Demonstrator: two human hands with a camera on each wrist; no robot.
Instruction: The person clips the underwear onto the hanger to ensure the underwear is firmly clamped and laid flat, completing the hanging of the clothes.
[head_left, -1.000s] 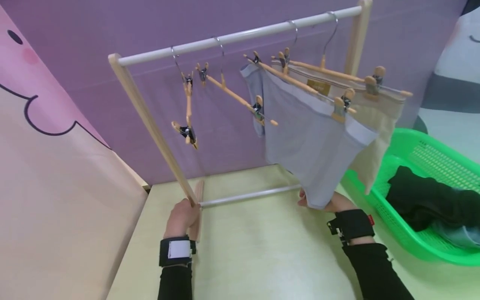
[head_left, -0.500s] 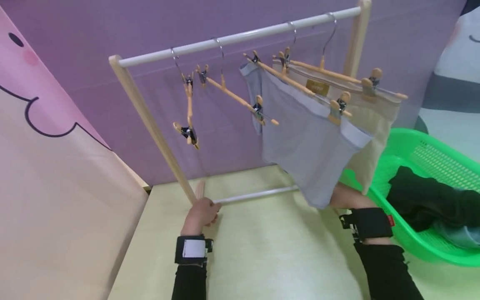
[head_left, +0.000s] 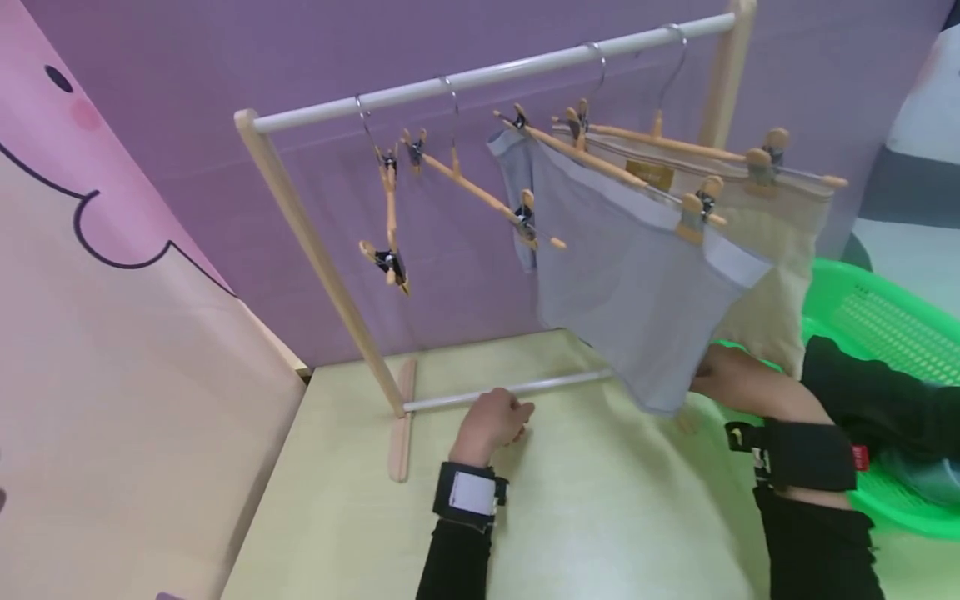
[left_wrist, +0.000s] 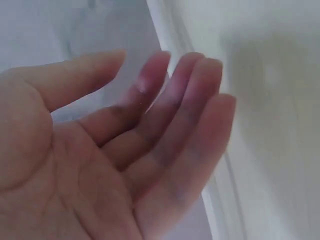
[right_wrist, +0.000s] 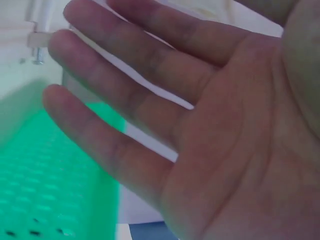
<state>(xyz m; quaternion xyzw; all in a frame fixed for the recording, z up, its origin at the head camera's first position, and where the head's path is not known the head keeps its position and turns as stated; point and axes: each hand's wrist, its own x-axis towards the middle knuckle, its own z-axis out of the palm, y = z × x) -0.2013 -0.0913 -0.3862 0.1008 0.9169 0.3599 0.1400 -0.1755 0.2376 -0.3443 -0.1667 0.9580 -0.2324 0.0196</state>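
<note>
My left hand [head_left: 491,425] is in front of the lower white bar [head_left: 547,384] of a small clothes rack, fingers loosely bent and holding nothing. The left wrist view shows its bare palm. My right hand [head_left: 738,379] is beside the hanging grey underpants [head_left: 622,283], its fingertips hidden behind them. In the right wrist view its fingers [right_wrist: 145,105] are spread and fairly straight, with nothing in them. The underpants hang from a wooden clip hanger [head_left: 585,158]. Behind them hangs a beige garment [head_left: 772,242] with a gold label, on another clip hanger.
Two bare clip hangers [head_left: 468,185] hang at the left of the white top rail [head_left: 517,68]. A wooden upright [head_left: 322,267] and foot [head_left: 400,450] stand at the left. At the right, a green basket [head_left: 900,300] holds dark clothing [head_left: 862,392] and something bluish.
My left hand has left the rack's left foot and moved right along the lower bar. My right hand has come out from under the underpants and moved right, towards the basket.
</note>
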